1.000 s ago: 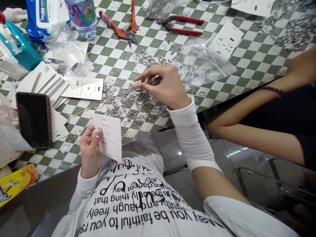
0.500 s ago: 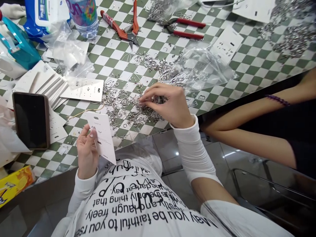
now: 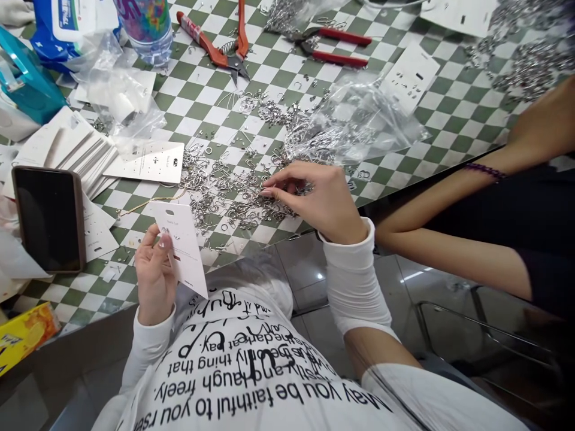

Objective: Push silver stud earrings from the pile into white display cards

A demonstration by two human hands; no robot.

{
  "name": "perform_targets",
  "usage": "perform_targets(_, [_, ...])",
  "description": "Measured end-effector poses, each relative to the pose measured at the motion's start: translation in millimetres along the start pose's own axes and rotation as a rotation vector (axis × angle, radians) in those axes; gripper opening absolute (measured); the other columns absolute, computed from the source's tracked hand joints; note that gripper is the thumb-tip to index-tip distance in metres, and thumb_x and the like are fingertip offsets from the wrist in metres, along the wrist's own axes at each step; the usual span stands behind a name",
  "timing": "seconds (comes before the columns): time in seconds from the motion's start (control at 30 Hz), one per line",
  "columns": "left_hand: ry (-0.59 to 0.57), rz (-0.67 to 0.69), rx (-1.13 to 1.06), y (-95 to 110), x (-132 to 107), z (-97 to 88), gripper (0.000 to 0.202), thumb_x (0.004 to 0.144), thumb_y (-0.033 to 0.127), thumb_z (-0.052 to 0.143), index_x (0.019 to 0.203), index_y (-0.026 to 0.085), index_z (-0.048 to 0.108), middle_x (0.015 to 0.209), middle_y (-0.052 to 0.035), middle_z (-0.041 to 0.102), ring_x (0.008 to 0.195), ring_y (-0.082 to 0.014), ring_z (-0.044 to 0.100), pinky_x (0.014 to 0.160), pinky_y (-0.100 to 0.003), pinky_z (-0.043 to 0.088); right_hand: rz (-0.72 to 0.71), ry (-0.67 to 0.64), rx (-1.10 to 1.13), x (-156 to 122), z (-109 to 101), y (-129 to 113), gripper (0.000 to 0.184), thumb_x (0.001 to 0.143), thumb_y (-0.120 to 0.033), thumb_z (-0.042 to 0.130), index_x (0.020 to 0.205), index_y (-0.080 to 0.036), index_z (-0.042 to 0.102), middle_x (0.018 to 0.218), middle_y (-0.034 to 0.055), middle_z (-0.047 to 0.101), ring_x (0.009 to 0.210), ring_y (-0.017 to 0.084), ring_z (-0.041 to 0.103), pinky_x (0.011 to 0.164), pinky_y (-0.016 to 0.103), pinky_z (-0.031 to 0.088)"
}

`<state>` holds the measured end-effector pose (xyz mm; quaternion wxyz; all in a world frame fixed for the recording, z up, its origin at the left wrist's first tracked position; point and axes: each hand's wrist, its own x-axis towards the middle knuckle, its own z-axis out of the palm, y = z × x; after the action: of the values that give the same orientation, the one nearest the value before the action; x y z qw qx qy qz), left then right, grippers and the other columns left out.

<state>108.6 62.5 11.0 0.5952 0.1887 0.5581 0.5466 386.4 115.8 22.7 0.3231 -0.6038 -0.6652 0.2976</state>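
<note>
My left hand holds a white earring card upright over the near edge of the green-and-white checkered table, thumb pressed on its face. My right hand reaches into a pile of small silver metal hooks and rings spread on the table, fingertips pinched together at the pile's right side. What the fingertips pinch, if anything, is too small to make out.
A dark phone lies at the left beside a stack of white cards. Clear plastic bags, two red-handled pliers and a bottle sit farther back. Another person's forearms rest at the right edge.
My right hand has drawn back toward me and to the right across the pile, fingers still pinching. My left hand and the card shifted slightly left.
</note>
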Motion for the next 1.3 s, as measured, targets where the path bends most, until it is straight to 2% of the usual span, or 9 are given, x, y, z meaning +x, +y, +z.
perform_targets(0.1, [0.003, 0.006, -0.007, -0.2, -0.1, 0.1, 0.044, 0.066, 0.041, 0.094, 0.097, 0.02, 0.071, 0.084, -0.0006, 0.075, 0.061, -0.0096, 0.067, 0.06, -0.018, 0.058, 0.015, 0.031, -0.007, 1.5, -0.5, -0.4, 0.009, 0.083, -0.027, 0.08, 0.087, -0.019, 0.079, 0.078, 0.0041, 0.071, 0.062, 0.013, 0.055, 0.059, 0.031, 0.049])
perform_targets(0.23, [0.013, 0.018, -0.006, 0.3, -0.6, 0.9, 0.042, 0.066, 0.042, 0.094, 0.093, 0.021, 0.07, 0.082, 0.0008, 0.074, 0.062, -0.0096, 0.067, 0.066, -0.02, 0.059, 0.045, 0.08, 0.013, -2.4, -5.2, -3.8, 0.008, 0.084, -0.029, 0.079, 0.085, -0.021, 0.078, 0.081, 0.0041, 0.073, 0.063, 0.013, 0.057, 0.06, 0.031, 0.051])
perform_targets(0.4, [0.024, 0.011, -0.02, 1.2, -1.0, 3.2, 0.042, 0.063, 0.041, 0.095, 0.086, 0.02, 0.067, 0.081, 0.0017, 0.073, 0.062, -0.0092, 0.067, 0.066, -0.019, 0.059, 0.037, 0.059, 0.028, -11.8, -8.8, -3.4, 0.009, 0.082, -0.03, 0.081, 0.084, -0.022, 0.078, 0.08, 0.0036, 0.072, 0.065, 0.014, 0.057, 0.061, 0.031, 0.05])
perform_targets(0.57, [0.028, 0.029, -0.011, -0.3, 0.1, 3.7, 0.044, 0.063, 0.041, 0.095, 0.089, 0.02, 0.068, 0.083, 0.0006, 0.074, 0.062, -0.0096, 0.066, 0.066, -0.02, 0.059, -0.029, 0.099, -0.052, -11.1, 10.7, 7.1, 0.028, 0.079, -0.031, 0.084, 0.104, -0.021, 0.078, 0.093, 0.0058, 0.069, 0.078, 0.018, 0.061, 0.069, 0.035, 0.053])
perform_targets(0.7, [0.029, 0.044, -0.003, -1.9, 1.2, 1.1, 0.045, 0.063, 0.041, 0.096, 0.09, 0.019, 0.068, 0.084, -0.0002, 0.073, 0.061, -0.0095, 0.065, 0.064, -0.02, 0.059, -0.114, 0.176, -0.084, -8.5, 26.9, 10.7, 0.008, 0.088, -0.025, 0.074, 0.094, -0.021, 0.077, 0.091, 0.0054, 0.066, 0.085, 0.02, 0.064, 0.077, 0.037, 0.055])
perform_targets(0.9, [0.051, 0.039, -0.004, -2.0, 0.1, 2.3, 0.047, 0.059, 0.043, 0.097, 0.087, 0.019, 0.067, 0.08, 0.0009, 0.072, 0.06, -0.0098, 0.065, 0.067, -0.022, 0.059, -0.097, 0.279, 0.027, -7.4, 26.3, 4.2, 0.006, 0.09, -0.029, 0.073, 0.086, -0.025, 0.073, 0.091, 0.0034, 0.067, 0.074, 0.015, 0.062, 0.064, 0.034, 0.054])
perform_targets(1.03, [0.051, 0.038, 0.007, -1.7, -0.9, 3.2, 0.048, 0.059, 0.045, 0.096, 0.085, 0.019, 0.066, 0.082, -0.0005, 0.073, 0.062, -0.0115, 0.066, 0.062, -0.021, 0.056, -0.067, 0.35, 0.261, -6.2, 23.7, -2.9, 0.01, 0.091, -0.035, 0.071, 0.088, -0.025, 0.069, 0.091, 0.0037, 0.069, 0.083, 0.017, 0.069, 0.07, 0.035, 0.061])
perform_targets(1.1, [0.046, 0.032, 0.01, -1.3, -1.3, 3.3, 0.047, 0.061, 0.045, 0.096, 0.086, 0.02, 0.066, 0.084, -0.0015, 0.074, 0.062, -0.0115, 0.066, 0.057, -0.02, 0.054, -0.039, 0.324, 0.368, -5.7, 24.1, -6.0, 0.011, 0.09, -0.034, 0.073, 0.088, -0.024, 0.067, 0.087, 0.0018, 0.07, 0.082, 0.016, 0.072, 0.075, 0.034, 0.064])
perform_targets(1.3, [0.042, 0.004, -0.002, 2.0, -3.1, 5.5, 0.047, 0.059, 0.046, 0.096, 0.084, 0.019, 0.067, 0.087, -0.0022, 0.075, 0.065, -0.012, 0.068, 0.054, -0.019, 0.052, 0.011, 0.256, 0.473, -2.6, 26.5, -7.3, 0.009, 0.083, -0.025, 0.079, 0.084, -0.024, 0.07, 0.081, -0.0003, 0.073, 0.079, 0.017, 0.076, 0.072, 0.032, 0.067])
